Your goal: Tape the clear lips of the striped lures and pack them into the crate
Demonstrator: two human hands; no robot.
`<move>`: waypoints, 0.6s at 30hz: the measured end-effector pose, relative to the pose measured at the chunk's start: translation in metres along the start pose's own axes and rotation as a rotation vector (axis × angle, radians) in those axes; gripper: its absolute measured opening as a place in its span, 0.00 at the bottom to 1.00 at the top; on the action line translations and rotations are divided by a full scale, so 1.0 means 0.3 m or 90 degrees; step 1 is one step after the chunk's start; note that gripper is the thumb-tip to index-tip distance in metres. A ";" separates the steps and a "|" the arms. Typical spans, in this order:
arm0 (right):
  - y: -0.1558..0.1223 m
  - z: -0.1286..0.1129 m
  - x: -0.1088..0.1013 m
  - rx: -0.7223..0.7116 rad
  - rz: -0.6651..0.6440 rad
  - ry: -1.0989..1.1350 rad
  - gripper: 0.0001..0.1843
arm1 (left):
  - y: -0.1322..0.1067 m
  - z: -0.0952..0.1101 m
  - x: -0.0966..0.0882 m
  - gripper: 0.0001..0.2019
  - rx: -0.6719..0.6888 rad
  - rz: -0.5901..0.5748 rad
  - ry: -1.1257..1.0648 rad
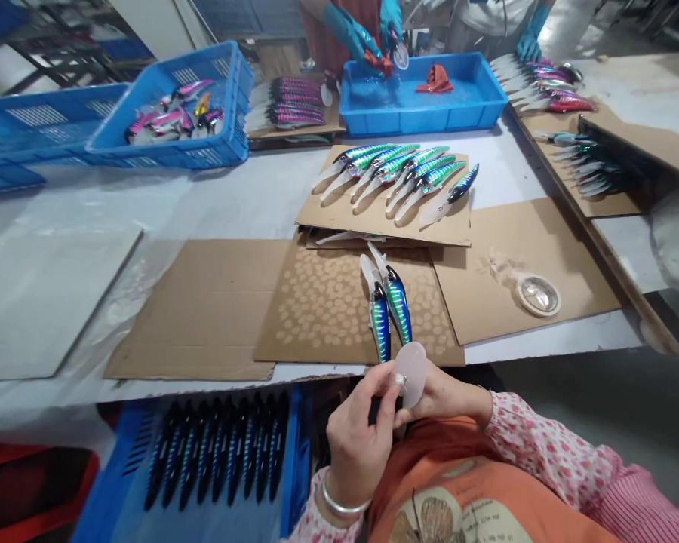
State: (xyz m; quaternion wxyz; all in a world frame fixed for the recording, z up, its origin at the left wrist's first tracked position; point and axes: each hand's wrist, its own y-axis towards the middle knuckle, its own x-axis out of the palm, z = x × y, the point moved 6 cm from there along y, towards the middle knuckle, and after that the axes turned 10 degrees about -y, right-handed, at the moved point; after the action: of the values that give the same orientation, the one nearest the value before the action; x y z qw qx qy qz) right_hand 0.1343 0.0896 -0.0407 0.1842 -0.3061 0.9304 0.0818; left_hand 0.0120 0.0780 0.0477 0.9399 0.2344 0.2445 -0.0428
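Observation:
In front of my chest, both hands hold one fishing lure with a wide, cloudy clear diving lip (413,375) pointing up. My left hand (359,434), with a silver bangle on its wrist, is closed, thumb and fingertips pinching at the base of the lip, where a small white bit shows. My right hand (444,396) is closed around the lure from behind; the lip and left hand hide part of its fingers. Most of the dark lure body is covered. Just beyond, two blue-green striped lures (380,320) lie side by side on a patterned cardboard sheet (317,332).
A cardboard stack carries several blue-green lures (399,173). A tape roll (537,294) lies right. Below the table edge, a blue crate (113,483) holds several dark lures. Across the table, a person in blue gloves (351,34) works over a blue tub (424,119); another gloved hand (529,45) is right.

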 end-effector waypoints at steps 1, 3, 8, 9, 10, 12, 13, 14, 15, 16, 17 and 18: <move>0.002 -0.001 -0.002 0.000 0.000 0.001 0.30 | -0.003 -0.004 -0.006 0.14 -0.009 0.018 0.000; 0.005 -0.003 -0.003 -0.001 0.002 -0.009 0.30 | -0.009 -0.006 -0.013 0.13 -0.018 0.033 0.005; 0.007 -0.001 0.009 0.026 -0.018 -0.001 0.31 | -0.024 -0.012 -0.010 0.09 -0.025 0.012 0.020; 0.008 -0.003 0.011 0.030 -0.021 0.012 0.31 | -0.027 -0.015 -0.011 0.09 -0.029 0.015 0.019; 0.008 -0.004 0.013 0.033 -0.022 0.024 0.32 | -0.030 -0.020 -0.012 0.08 -0.036 0.018 0.016; 0.012 -0.009 0.014 0.033 -0.026 0.033 0.32 | -0.033 -0.026 -0.014 0.09 -0.047 0.024 0.004; 0.014 -0.011 0.014 0.033 -0.027 0.030 0.33 | -0.031 -0.027 -0.014 0.09 -0.050 0.024 -0.001; 0.017 -0.013 0.013 0.034 -0.027 0.025 0.33 | -0.029 -0.026 -0.014 0.09 -0.048 0.022 -0.003; 0.021 -0.017 0.012 0.033 -0.025 0.018 0.33 | -0.025 -0.021 -0.014 0.09 -0.042 0.021 -0.001; 0.024 -0.024 0.010 0.028 -0.022 0.012 0.33 | -0.022 -0.013 -0.016 0.09 -0.031 0.021 0.004; 0.027 -0.035 0.007 0.022 -0.020 0.011 0.33 | -0.020 -0.004 -0.018 0.09 -0.021 0.018 0.008; 0.028 -0.049 0.005 0.015 -0.020 0.015 0.32 | -0.021 0.003 -0.023 0.10 -0.018 0.017 0.005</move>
State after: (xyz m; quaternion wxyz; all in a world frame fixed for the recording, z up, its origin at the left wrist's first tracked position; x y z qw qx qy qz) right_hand 0.1238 0.0918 -0.0274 0.1778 -0.3191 0.9287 0.0644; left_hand 0.0052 0.0716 0.0490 0.9428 0.2242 0.2453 -0.0261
